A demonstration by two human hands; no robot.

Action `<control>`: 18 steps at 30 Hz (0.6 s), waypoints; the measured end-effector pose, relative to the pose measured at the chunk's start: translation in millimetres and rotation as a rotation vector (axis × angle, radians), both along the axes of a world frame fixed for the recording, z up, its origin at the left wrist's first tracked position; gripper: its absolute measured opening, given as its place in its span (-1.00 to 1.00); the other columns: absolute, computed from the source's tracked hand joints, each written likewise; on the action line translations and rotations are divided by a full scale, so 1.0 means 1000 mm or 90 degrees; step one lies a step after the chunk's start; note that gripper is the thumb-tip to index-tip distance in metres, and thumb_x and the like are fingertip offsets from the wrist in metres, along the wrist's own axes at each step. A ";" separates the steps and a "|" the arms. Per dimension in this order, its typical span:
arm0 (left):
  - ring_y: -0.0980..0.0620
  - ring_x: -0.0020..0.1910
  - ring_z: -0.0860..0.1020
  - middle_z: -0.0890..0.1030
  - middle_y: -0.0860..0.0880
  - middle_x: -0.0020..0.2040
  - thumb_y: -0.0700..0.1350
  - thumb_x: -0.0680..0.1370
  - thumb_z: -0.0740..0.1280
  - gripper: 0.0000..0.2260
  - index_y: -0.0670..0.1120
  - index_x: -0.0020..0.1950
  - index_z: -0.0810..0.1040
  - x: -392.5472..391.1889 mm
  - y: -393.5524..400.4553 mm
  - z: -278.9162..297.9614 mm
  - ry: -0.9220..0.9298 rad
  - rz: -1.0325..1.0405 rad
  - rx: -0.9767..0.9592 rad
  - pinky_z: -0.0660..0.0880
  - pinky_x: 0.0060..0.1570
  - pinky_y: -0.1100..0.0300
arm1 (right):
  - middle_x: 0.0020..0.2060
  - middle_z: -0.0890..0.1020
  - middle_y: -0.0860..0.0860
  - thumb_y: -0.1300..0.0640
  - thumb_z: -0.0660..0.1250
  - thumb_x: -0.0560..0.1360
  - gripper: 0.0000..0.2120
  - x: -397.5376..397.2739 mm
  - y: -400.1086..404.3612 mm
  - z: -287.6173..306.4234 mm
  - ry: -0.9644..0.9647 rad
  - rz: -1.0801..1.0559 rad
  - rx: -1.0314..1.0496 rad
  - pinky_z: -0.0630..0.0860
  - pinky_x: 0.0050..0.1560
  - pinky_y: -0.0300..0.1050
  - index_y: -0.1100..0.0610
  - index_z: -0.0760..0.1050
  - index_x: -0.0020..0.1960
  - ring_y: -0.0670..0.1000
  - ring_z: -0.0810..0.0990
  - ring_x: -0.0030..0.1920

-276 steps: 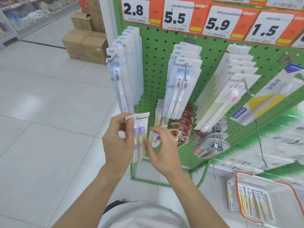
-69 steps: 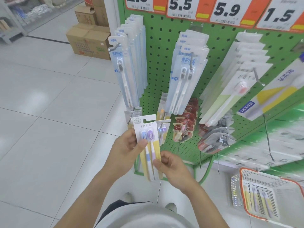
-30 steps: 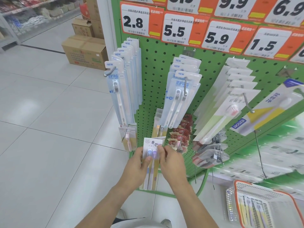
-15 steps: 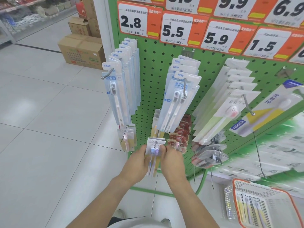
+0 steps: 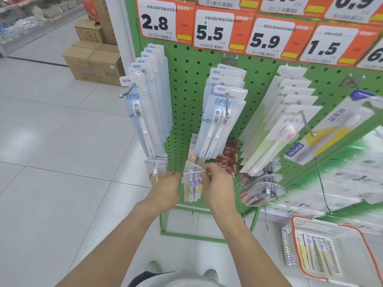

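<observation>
Both arms stretched forward to the pegboard's (image 5: 186, 96) 6 o'clock. The pack (image 5: 191, 186) hung on a hook (image 5: 194, 174). The left hand (image 5: 165, 188) gripped its 9 o'clock edge, and the right hand (image 5: 216, 183) pinched its 2 o'clock corner.

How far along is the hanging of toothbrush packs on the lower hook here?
Done: the toothbrush pack appears threaded onto the lower hook, whose wire tip shows in front of its card. In hand: the left hand and right hand hold the card's top corners, so it is not yet released. Left: letting go. Spare packs lie in the basket, likely to hang next.
</observation>
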State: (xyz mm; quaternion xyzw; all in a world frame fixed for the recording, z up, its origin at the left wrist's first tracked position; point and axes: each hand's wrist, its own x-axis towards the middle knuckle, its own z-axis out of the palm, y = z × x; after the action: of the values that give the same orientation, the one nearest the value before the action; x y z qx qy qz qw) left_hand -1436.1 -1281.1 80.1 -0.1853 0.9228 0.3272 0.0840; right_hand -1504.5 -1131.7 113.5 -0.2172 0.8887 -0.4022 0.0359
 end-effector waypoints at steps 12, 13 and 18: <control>0.08 0.18 0.45 0.55 0.06 0.21 -0.06 0.71 0.12 -0.69 -0.02 0.39 0.50 -0.045 0.008 0.043 0.219 0.323 0.296 0.32 0.19 0.19 | -0.20 0.69 -0.02 0.27 0.40 0.56 -0.92 -0.009 0.003 -0.003 -0.008 -0.034 -0.029 0.58 -0.10 -0.12 0.14 0.65 0.00 -0.03 0.65 -0.19; 0.09 0.17 0.44 0.55 0.03 0.21 -0.12 0.70 0.14 -0.70 -0.06 0.39 0.50 -0.052 0.009 0.047 0.218 0.317 0.318 0.30 0.17 0.23 | -0.21 0.69 -0.03 0.27 0.40 0.55 -0.92 -0.009 0.002 -0.003 -0.010 -0.032 -0.031 0.60 -0.10 -0.09 0.14 0.64 -0.01 -0.03 0.65 -0.20; -0.03 0.09 0.55 0.63 -0.05 0.16 -0.28 0.59 0.25 -0.67 -0.08 0.31 0.58 -0.076 0.006 0.045 0.123 0.385 0.407 0.50 0.18 0.11 | -0.26 0.69 -0.06 0.24 0.42 0.55 -0.94 -0.009 0.007 -0.008 -0.024 -0.031 -0.043 0.64 -0.14 0.00 0.11 0.64 -0.04 -0.06 0.67 -0.25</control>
State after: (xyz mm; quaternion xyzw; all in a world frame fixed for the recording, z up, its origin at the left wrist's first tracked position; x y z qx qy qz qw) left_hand -1512.2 -1275.2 124.7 -0.3801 0.6832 0.6215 -0.0489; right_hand -1513.9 -1124.7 105.8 -0.1891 0.8788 -0.4367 0.0356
